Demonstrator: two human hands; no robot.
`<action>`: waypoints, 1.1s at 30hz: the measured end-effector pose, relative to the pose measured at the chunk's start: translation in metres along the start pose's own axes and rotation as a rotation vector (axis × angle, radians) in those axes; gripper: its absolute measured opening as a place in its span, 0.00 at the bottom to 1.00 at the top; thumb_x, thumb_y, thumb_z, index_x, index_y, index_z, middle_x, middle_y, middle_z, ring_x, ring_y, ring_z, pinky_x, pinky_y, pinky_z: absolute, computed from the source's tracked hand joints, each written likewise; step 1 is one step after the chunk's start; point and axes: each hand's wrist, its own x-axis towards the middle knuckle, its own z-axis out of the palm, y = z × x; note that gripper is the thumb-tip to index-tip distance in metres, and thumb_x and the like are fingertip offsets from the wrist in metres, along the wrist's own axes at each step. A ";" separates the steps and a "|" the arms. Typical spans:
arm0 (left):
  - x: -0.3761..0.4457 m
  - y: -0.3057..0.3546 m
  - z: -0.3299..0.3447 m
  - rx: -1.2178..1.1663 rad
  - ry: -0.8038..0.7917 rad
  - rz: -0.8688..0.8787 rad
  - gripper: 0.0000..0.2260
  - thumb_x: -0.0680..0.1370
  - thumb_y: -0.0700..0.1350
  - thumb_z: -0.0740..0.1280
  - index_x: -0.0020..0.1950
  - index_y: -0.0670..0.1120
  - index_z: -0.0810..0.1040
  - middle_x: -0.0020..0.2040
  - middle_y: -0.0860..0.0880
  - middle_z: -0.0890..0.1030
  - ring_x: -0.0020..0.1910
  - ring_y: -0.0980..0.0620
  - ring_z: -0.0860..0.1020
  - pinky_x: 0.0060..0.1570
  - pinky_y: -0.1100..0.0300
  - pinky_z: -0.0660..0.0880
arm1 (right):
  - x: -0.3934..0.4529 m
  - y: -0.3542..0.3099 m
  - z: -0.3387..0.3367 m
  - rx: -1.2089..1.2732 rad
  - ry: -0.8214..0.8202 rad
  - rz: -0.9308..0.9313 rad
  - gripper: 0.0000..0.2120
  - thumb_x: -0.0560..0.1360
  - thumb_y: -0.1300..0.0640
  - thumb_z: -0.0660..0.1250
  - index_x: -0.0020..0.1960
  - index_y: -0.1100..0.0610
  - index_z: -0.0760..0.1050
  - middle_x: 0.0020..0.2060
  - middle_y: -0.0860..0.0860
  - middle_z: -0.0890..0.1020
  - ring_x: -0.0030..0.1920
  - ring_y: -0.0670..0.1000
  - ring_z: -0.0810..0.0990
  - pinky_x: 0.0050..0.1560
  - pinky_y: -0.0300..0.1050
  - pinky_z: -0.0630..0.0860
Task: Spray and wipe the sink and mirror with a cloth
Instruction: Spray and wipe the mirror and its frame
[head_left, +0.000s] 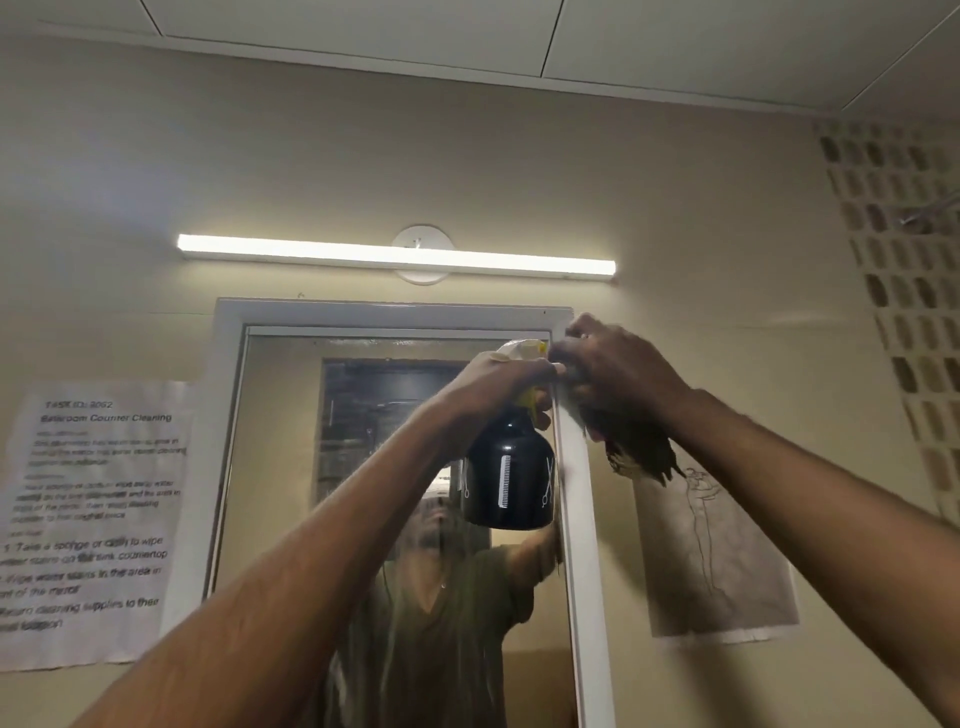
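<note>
Two bare forearms rise from the lower corners of the frame and meet just right of centre. The left hand (501, 376) grips the neck and trigger head of a black spray bottle (509, 467), fingers curled round the yellow and white sprayer; the bottle hangs upright below the fist, white comb and scissors marks on its side. Just right of it, the right hand (618, 364) clutches a dark cloth (636, 447), whose ragged end dangles below the wrist. This hand is blurred and lies against the upper right corner of the mirror's white frame (576, 519).

Behind both hands, the mirror (280, 441) fills the centre and lower middle of the frame, its glass streaked near the top edge, reflecting the person with arms raised. A printed instruction sheet (93, 519) is stuck to the wall at the left of the frame, and a paper with a line drawing (717, 561) hangs right of the mirror. Above the mirror a lit tube light (395, 254) runs across the beige wall. A patterned block vent (904, 291) occupies the right edge, with white ceiling panels (467, 36) along the top.
</note>
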 end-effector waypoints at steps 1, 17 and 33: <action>-0.003 0.000 0.000 0.008 -0.004 0.002 0.07 0.78 0.49 0.65 0.45 0.46 0.77 0.40 0.45 0.80 0.39 0.48 0.79 0.43 0.56 0.76 | -0.008 -0.003 0.002 -0.023 -0.047 -0.071 0.19 0.72 0.54 0.73 0.61 0.54 0.76 0.56 0.56 0.77 0.48 0.56 0.80 0.42 0.42 0.74; -0.076 0.009 -0.016 -0.057 0.107 -0.035 0.10 0.78 0.48 0.66 0.54 0.43 0.75 0.52 0.40 0.82 0.45 0.48 0.81 0.42 0.59 0.77 | -0.029 -0.084 -0.056 0.508 0.210 0.395 0.17 0.70 0.57 0.72 0.58 0.54 0.76 0.51 0.55 0.75 0.47 0.51 0.73 0.46 0.45 0.77; -0.227 -0.006 -0.010 0.135 0.263 -0.010 0.08 0.78 0.46 0.67 0.49 0.41 0.78 0.44 0.43 0.82 0.44 0.41 0.82 0.48 0.48 0.79 | -0.144 -0.198 -0.094 0.930 0.161 0.566 0.20 0.72 0.46 0.67 0.60 0.52 0.67 0.45 0.41 0.74 0.46 0.45 0.79 0.47 0.48 0.80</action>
